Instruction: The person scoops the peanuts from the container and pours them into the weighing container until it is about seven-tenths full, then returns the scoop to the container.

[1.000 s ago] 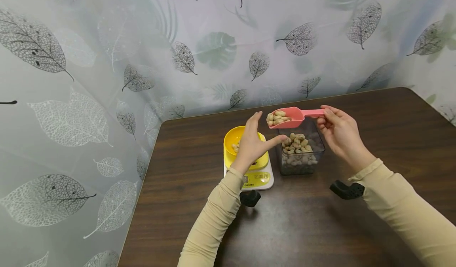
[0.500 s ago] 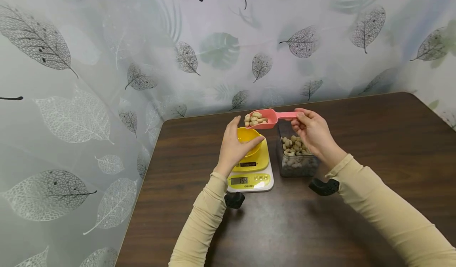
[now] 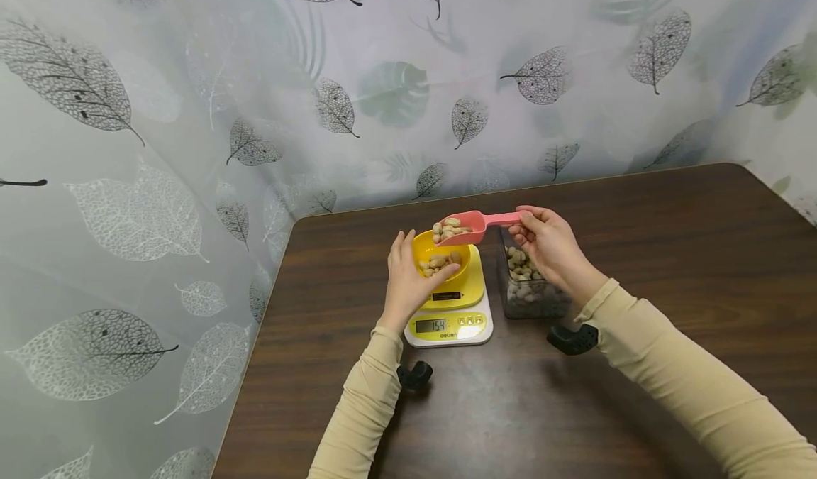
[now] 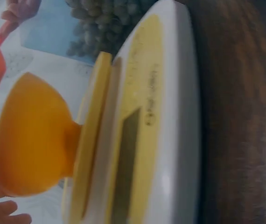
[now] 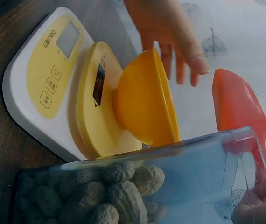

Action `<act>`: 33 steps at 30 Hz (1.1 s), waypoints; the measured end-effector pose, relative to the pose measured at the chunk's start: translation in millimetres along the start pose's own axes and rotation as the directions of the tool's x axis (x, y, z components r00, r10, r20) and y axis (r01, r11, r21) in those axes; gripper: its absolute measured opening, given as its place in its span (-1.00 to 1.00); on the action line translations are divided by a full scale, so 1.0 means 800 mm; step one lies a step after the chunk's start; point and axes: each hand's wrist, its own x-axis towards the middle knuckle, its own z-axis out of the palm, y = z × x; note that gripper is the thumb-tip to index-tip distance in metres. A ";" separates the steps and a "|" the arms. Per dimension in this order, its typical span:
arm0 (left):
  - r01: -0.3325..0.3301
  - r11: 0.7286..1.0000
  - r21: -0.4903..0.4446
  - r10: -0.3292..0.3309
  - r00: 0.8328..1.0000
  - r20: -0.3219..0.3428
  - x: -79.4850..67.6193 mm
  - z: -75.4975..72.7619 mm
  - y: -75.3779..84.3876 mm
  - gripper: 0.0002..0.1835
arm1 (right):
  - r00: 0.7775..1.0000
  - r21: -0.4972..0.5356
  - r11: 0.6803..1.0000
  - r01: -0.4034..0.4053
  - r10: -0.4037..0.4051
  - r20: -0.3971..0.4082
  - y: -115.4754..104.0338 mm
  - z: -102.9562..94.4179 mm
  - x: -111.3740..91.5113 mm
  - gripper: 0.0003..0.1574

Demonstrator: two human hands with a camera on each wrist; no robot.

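Note:
My right hand (image 3: 550,245) grips the handle of a pink scoop (image 3: 476,226), whose pan holds peanuts (image 3: 452,228). The scoop's front end hangs over the back of a small yellow bowl (image 5: 142,100). Several peanuts (image 3: 439,262) lie inside that bowl, which stands on a yellow-and-white kitchen scale (image 3: 469,333). The display reads about 154, any decimal point being too small to read. My left hand (image 3: 408,280) is at the bowl's left and front side, thumb and fingers spread around the rim. In the right wrist view, its fingers (image 5: 189,51) look relaxed and apart from the bowl.
Right of the scale stands a clear plastic container (image 3: 532,310) partly filled with peanuts (image 5: 126,200), under my right hand. Both rest on a dark wooden table (image 3: 332,287). A leaf-patterned wall covering (image 3: 396,96) rises behind and to the left.
The loaded scoop has moved left from above the container to over the bowl and come lower. My left hand has shifted left and down beside the bowl, uncovering the scale's display.

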 end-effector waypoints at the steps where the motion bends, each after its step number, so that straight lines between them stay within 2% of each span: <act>1: 0.004 1.000 0.004 -0.004 1.000 0.004 -0.001 0.002 -0.002 0.15 | 1.000 -0.005 1.000 -0.002 0.002 -0.004 0.001 0.000 0.001 -0.83; 8: 0.040 0.999 0.015 -0.041 0.999 0.034 -0.006 0.009 -0.011 0.20 | 1.000 -0.077 0.997 -0.014 0.013 -0.007 0.005 0.001 0.006 -0.82; 16: 0.062 0.998 0.017 -0.063 0.997 0.046 -0.005 0.013 -0.017 0.24 | 1.000 -0.192 0.981 -0.013 0.013 0.000 0.008 0.002 0.011 -0.50; 21: 0.093 0.996 0.015 -0.093 0.994 0.058 -0.002 0.013 -0.018 0.24 | 1.000 -0.217 0.976 -0.013 0.015 0.011 0.009 0.000 0.013 -0.55; 27: 0.096 0.995 0.013 -0.097 0.993 0.062 -0.001 0.014 -0.017 0.22 | 0.999 -0.284 0.959 0.011 -0.002 0.032 0.008 0.000 0.013 -0.47; 33: 0.095 0.995 0.019 -0.097 0.993 0.064 -0.001 0.015 -0.018 0.23 | 0.998 -0.337 0.940 0.049 -0.032 0.055 0.009 0.002 0.010 -0.48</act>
